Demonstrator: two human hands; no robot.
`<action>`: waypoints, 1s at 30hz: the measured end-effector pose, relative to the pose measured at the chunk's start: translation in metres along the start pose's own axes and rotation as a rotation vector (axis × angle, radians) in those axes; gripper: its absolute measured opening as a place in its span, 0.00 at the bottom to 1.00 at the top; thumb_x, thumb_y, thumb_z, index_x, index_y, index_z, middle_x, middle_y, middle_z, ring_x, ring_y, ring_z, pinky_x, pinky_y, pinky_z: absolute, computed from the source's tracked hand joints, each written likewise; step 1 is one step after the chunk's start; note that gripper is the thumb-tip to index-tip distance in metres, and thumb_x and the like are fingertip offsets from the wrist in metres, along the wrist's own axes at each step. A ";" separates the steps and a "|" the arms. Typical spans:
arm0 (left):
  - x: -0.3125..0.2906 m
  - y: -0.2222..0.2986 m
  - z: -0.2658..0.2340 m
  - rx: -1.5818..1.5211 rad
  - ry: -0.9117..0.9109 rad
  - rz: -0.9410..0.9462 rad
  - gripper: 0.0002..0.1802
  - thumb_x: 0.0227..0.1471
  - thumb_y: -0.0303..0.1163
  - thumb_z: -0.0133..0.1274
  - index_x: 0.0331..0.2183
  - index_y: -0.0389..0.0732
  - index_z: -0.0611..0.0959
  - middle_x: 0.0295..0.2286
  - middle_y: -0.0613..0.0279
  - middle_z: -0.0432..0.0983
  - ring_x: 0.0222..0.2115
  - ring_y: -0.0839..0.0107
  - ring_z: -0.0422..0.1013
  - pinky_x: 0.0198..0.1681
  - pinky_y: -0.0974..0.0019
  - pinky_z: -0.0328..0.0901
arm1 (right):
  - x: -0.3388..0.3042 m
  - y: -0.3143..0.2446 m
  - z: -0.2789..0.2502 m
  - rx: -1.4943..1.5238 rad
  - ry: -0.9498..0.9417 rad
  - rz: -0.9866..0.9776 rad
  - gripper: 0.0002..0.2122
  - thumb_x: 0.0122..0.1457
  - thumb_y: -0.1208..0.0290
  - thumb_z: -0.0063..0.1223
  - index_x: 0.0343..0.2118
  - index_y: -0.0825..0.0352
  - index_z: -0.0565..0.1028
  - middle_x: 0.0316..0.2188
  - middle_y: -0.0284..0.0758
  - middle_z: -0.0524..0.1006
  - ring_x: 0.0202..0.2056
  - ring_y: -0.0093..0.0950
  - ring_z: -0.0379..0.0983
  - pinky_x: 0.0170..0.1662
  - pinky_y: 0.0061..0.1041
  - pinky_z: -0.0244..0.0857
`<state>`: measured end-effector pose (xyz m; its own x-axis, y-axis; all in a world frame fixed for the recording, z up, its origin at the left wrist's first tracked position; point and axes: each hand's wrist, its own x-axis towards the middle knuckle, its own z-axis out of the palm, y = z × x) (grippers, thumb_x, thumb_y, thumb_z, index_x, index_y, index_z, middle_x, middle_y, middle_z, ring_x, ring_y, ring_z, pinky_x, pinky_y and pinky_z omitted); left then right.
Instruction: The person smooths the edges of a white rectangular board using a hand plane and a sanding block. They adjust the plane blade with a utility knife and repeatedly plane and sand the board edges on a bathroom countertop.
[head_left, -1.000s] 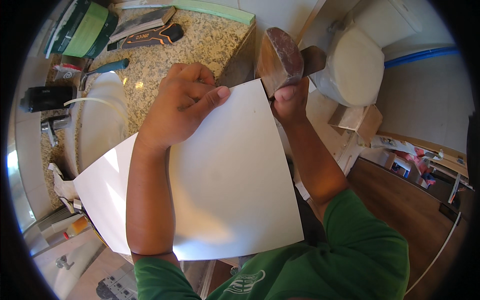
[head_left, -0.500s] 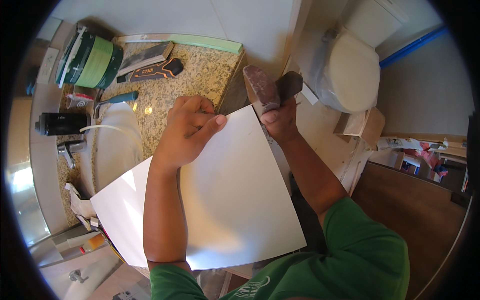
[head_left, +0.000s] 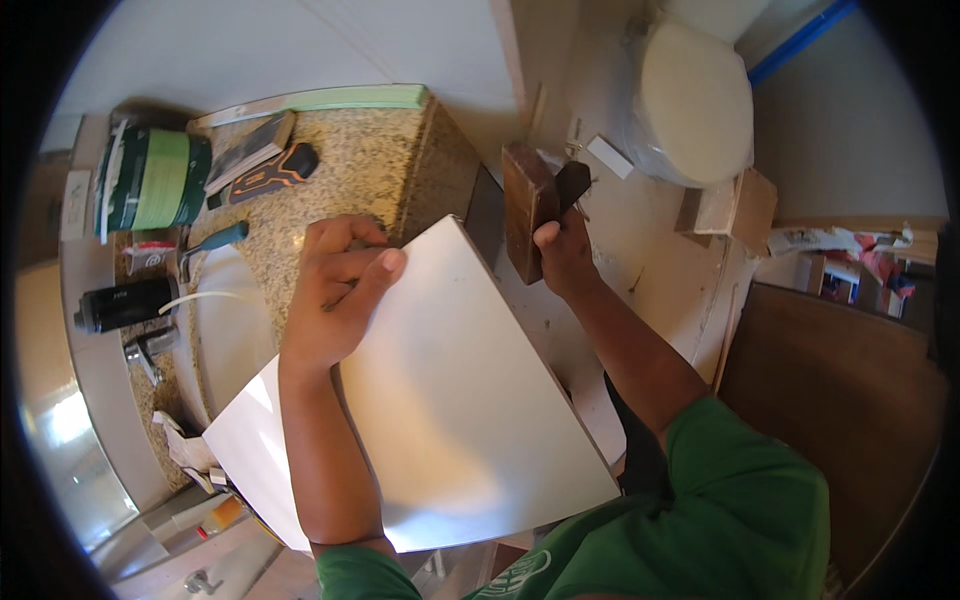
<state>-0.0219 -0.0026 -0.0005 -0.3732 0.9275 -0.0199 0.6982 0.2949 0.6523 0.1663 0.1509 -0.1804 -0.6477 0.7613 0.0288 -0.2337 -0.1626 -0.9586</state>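
Note:
A large white panel [head_left: 450,390] lies tilted in front of me, across the near part of the counter and up against my body. My left hand [head_left: 345,290] is closed at its far edge, thumb along the top face and fingers curled; the left forearm crosses the panel. My right hand [head_left: 567,255] grips a brown block-shaped tool [head_left: 527,210] with a dark part sticking out on its right. That tool is held upright, beyond the panel's right edge and apart from it. Its exact kind cannot be made out.
On the speckled granite counter [head_left: 350,150] are a black-and-orange utility knife [head_left: 265,177], a flat grey block [head_left: 250,150], a teal-handled hammer [head_left: 215,240], a green tub [head_left: 155,180] and a black bottle [head_left: 130,303] beside the basin [head_left: 235,330]. A plastic-wrapped toilet [head_left: 695,100] stands far right.
The tool in my right hand has come away from the panel's corner and turned more upright. My left hand and the panel's far corner sit further left and slightly lower in view.

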 end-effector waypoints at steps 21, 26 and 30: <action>0.000 0.001 -0.001 0.007 -0.066 -0.013 0.19 0.62 0.41 0.57 0.26 0.35 0.85 0.39 0.58 0.73 0.48 0.60 0.61 0.56 0.60 0.55 | 0.025 -0.075 0.015 0.497 -0.376 0.288 0.31 0.50 0.51 0.74 0.48 0.70 0.76 0.39 0.35 0.79 0.42 0.24 0.75 0.49 0.26 0.68; 0.000 0.001 -0.001 0.032 -0.064 -0.001 0.19 0.62 0.40 0.57 0.26 0.35 0.85 0.40 0.58 0.74 0.48 0.60 0.61 0.56 0.60 0.54 | 0.028 -0.082 0.013 0.394 -0.373 0.289 0.30 0.49 0.52 0.75 0.48 0.71 0.77 0.38 0.34 0.79 0.40 0.24 0.75 0.48 0.25 0.69; 0.000 0.000 0.000 0.021 -0.061 -0.011 0.18 0.62 0.38 0.56 0.26 0.35 0.84 0.40 0.57 0.74 0.48 0.59 0.61 0.56 0.59 0.54 | 0.028 -0.075 0.011 0.583 -0.392 0.269 0.32 0.49 0.50 0.74 0.48 0.71 0.76 0.39 0.37 0.80 0.41 0.27 0.77 0.47 0.28 0.71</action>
<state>-0.0217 -0.0030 -0.0001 -0.3431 0.9364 -0.0736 0.7075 0.3092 0.6355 0.1579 0.1770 -0.1042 -0.9220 0.3867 0.0176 -0.3061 -0.7007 -0.6444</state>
